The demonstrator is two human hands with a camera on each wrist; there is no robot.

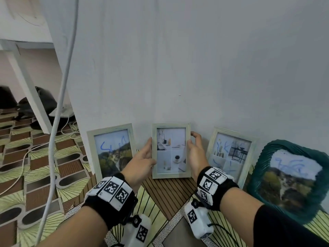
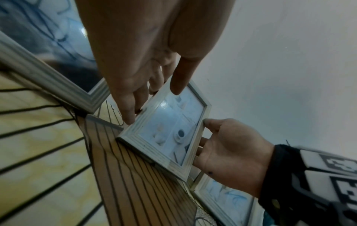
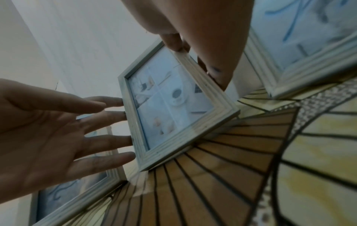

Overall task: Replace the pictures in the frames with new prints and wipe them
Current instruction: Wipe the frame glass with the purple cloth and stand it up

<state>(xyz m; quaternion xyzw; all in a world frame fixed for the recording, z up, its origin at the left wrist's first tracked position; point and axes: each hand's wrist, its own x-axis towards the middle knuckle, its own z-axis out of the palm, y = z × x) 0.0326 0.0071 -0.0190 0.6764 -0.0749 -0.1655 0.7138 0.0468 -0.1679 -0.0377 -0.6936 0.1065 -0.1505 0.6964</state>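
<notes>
black wrist bands (image 1: 110, 189) with square code tags, no readable words. steadies the middle frame (image 1: 171, 150) with the left hand (image 1: 142, 157), fingers straight along one edge; pinches the other in the right hand (image 1: 195, 154), thumb in front. upright on the patterned mat (image 1: 165, 191) by the wall (image 1: 213, 68). best kept level, clear of both neighbours. blue scribbles on left frame (image 1: 114, 152) and right frame (image 1: 229, 154): illegible.

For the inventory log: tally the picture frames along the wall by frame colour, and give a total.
Pale frames: 3 (left, middle, right)
Green frame: 1
Total: 4
</notes>
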